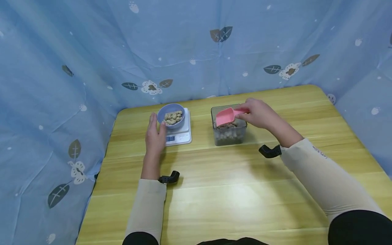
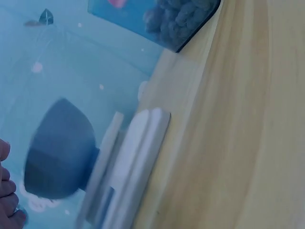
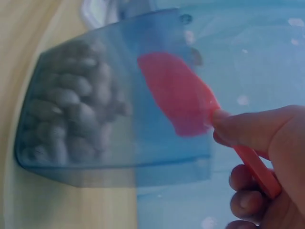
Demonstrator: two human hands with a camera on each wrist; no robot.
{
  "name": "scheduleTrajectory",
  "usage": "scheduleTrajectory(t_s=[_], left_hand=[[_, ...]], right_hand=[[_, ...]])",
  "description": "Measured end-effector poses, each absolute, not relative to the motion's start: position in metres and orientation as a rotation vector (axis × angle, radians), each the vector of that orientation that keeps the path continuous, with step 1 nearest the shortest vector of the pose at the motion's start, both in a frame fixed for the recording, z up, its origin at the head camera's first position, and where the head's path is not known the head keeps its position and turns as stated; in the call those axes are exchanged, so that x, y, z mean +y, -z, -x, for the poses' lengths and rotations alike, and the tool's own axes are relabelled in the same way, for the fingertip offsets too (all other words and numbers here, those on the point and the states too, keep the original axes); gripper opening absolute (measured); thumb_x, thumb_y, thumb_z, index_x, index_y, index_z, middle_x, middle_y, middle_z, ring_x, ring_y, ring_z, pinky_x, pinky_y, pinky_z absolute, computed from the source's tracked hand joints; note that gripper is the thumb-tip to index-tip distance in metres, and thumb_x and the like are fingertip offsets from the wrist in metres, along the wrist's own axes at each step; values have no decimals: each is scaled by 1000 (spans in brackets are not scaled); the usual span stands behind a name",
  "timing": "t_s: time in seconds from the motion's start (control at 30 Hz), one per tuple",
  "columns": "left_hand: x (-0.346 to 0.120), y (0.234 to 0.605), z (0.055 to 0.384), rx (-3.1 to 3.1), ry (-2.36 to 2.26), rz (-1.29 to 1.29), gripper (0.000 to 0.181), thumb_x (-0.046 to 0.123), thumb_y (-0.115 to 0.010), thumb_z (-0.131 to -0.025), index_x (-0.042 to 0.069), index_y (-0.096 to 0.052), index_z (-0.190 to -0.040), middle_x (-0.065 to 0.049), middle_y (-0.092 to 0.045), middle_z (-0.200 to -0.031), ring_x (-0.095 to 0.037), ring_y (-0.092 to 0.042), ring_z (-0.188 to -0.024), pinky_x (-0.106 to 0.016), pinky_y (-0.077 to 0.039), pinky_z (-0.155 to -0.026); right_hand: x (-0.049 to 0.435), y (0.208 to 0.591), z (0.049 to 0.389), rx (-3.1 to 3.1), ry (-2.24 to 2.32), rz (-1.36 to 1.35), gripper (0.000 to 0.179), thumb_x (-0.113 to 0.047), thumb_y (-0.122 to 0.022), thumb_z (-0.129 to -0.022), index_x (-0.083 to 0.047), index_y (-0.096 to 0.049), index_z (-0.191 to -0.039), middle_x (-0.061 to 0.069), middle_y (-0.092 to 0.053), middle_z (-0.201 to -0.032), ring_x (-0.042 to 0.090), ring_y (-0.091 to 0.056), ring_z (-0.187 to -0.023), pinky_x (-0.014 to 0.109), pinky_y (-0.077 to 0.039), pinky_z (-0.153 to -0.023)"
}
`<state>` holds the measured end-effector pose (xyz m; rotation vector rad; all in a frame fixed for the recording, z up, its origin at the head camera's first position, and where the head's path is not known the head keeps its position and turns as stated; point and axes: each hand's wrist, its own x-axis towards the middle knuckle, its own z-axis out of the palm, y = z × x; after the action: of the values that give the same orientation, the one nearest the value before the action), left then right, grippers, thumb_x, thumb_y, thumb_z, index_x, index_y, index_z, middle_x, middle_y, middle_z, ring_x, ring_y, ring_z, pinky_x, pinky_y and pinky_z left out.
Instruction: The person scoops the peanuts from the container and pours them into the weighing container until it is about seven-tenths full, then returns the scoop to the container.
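My right hand point(image 1: 258, 112) grips the handle of a small pink scoop point(image 1: 226, 116), thumb on top as the right wrist view shows. The scoop's blade is at the mouth of a clear grey plastic box point(image 1: 229, 139), above tan, peanut-like pieces point(image 3: 71, 105) in its lower part. A periwinkle bowl point(image 1: 171, 108) with more of these pieces point(image 1: 173, 117) stands on a white kitchen scale point(image 1: 183, 136). Beside the bowl's left side is my left hand point(image 1: 155, 135), fingers extended and thumb near the rim. It partly covers the scale's lit display point(image 1: 170, 139).
Scale and box stand apart toward the back of a wooden table point(image 1: 214, 190). Behind the table's back edge hangs a blue patterned curtain point(image 1: 190, 44), which also runs along the left and right sides. Black wrist mounts point(image 1: 270, 151) jut inward from both sleeves.
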<state>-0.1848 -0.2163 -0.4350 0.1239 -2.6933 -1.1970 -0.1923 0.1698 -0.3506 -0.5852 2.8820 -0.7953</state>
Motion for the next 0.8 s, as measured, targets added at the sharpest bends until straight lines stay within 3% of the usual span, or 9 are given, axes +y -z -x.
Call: scheduleTrajectory(t_s=[0.2,0.37,0.6,0.8], left_hand=[[-201,416,173,-2627,1113,45,61,34,-45,-104,9,-25,-156,1,-15,-165,-21,-17,-151,-42,-17,-124],[-174,408,163,-2634,1097,279,61,39,-41,-105,8,-28,-156,-7,-21,-164,-24,-20,-151,-49,-21,-122],[-124,406,159,-2743,1088,568,62,43,-41,-105,12,-27,-156,-1,-21,-164,-18,-21,-151,-41,-23,-122],[-104,413,161,-2865,1031,657,65,49,-38,-104,15,-24,-158,3,-14,-166,-15,-15,-152,-42,-24,-122]], right_hand=[[150,367,195,2946,716,679,32,-22,-70,-92,-6,-71,-120,12,-51,-93,26,-45,-80,36,-40,-67],[143,375,194,2960,734,665,32,-21,-70,-91,-5,-72,-118,13,-51,-101,29,-45,-91,40,-42,-76],[142,382,194,2915,810,565,36,-21,-60,-95,-5,-67,-126,14,-50,-109,31,-42,-97,43,-41,-78],[134,392,192,2974,937,550,39,-18,-55,-91,-9,-66,-128,13,-51,-111,30,-44,-95,43,-42,-78]])
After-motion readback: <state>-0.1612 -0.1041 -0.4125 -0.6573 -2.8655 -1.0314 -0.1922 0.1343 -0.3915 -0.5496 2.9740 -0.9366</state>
